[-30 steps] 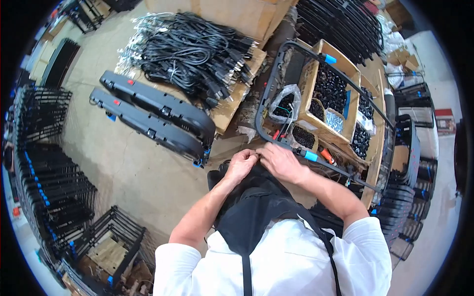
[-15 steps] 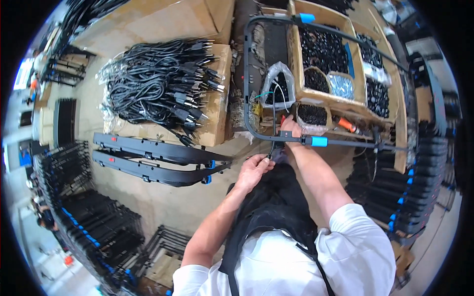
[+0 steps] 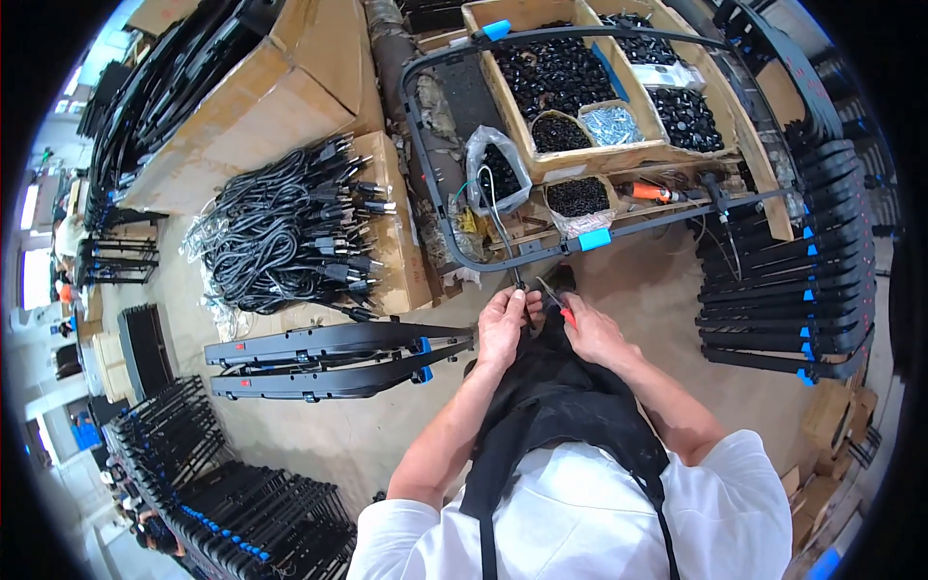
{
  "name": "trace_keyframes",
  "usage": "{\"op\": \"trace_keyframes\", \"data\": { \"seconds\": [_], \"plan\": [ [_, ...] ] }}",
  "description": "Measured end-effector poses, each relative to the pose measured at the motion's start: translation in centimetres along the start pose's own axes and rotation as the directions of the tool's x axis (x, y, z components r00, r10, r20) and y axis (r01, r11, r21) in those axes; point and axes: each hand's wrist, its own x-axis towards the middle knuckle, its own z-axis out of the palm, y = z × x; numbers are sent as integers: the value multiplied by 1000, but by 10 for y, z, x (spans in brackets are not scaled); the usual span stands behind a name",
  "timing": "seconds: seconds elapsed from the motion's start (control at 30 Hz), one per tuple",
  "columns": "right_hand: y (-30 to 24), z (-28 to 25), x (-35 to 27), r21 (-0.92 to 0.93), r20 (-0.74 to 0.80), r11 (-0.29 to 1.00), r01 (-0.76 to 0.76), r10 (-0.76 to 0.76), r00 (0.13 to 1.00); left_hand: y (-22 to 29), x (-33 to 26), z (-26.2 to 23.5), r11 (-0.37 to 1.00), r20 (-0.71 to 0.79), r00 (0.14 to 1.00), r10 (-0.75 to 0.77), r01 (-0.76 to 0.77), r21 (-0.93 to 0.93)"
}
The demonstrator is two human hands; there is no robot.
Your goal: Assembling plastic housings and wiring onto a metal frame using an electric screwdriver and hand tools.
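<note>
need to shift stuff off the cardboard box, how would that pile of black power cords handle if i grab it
The pile of black power cords would likely be floppy: the cables lie in loose loops that sag over the cardboard box. It probably tangles, since plugs and loops cross each other, so one cord may drag others. The heap looks dense, so fairly heavy as a whole.

Bare floor [image 3: 667,290] lies open right of the hands. Ahead, the bent frame [image 3: 541,253] and wooden trays [image 3: 619,159] bar the way; 2 black panels [image 3: 329,360] block the left, stacked panels [image 3: 783,280] the right.
</note>
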Motion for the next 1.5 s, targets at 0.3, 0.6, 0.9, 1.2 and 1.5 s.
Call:
{"op": "trace_keyframes", "data": {
  "seconds": [0.3, 0.6, 0.9, 1.2, 1.5],
  "plan": [
    [-24, -17, -7, -32, 84, 991, 129, -126, 988, -5, 2, 9, 984, -120, 990, 70, -49, 172],
    [-26, -33, -2, -157, 146, 950, 270, -248, 958, -15, 2, 19, 982, -181, 975, 129, -100, 161],
    [-22, -30, -8, -105, 43, 945, 309, -306, 951, -21, 8, 7, 964, -130, 964, 231, -209, 163],
    [-36, -1, -30, -201, -205, 940, 276, -316, 926, 104, 8, 0, -48, 260, 623, 738, -335, 941],
    [-74, 38, -41, -322, -399, 941, 106, -237, 886, 127, 79, 12, -305, 431, 881, 195, -363, 880]
  ]
}}
